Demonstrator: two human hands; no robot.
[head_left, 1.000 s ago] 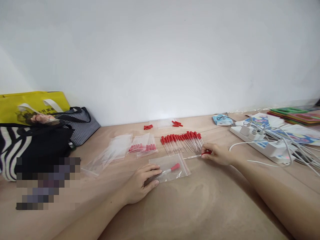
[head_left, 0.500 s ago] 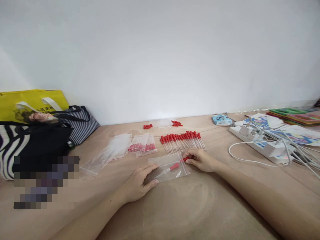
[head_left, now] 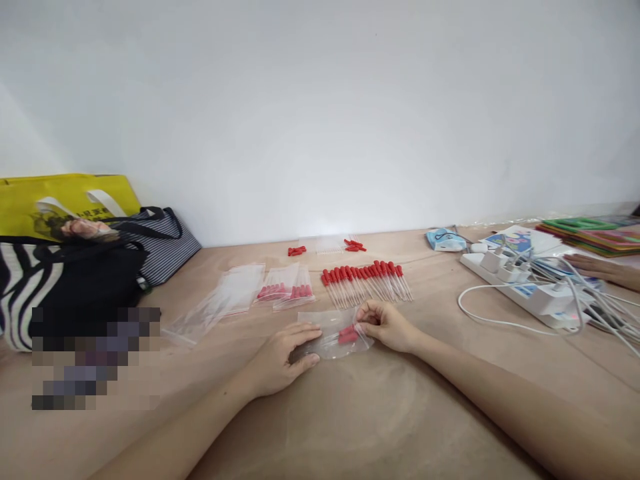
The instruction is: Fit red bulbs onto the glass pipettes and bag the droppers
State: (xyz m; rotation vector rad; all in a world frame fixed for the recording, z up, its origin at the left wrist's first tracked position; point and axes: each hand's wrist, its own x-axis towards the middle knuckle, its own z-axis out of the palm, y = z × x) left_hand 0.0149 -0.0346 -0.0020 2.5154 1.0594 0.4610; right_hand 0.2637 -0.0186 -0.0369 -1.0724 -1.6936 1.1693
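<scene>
A clear zip-lock bag (head_left: 327, 350) lies flat on the table in front of me. Inside it, side by side, are two droppers (head_left: 349, 335) with red bulbs, their pale stems pointing left. My left hand (head_left: 287, 353) rests over the bag's left end, thumb and fingers apart. At the bag's right-hand mouth, my right hand (head_left: 379, 323) has its fingers pinched at the bulb end of the upper dropper; the fingertips partly hide the contact. Just beyond lies a row of several red-bulbed droppers (head_left: 363, 273), stems toward me.
Filled bags (head_left: 290, 293) and flat clear bags (head_left: 240, 283) lie left of the row. Loose red bulbs (head_left: 297, 251) sit near the wall. At right are a power strip (head_left: 520, 283) with cables, a blue mask (head_left: 445, 240) and another person's hand (head_left: 590, 267). Bags (head_left: 70, 287) stand left.
The second dropper has slid left into the bag beside the first, pushed by my right hand, which moved slightly left. Another person's hand has appeared at the right edge.
</scene>
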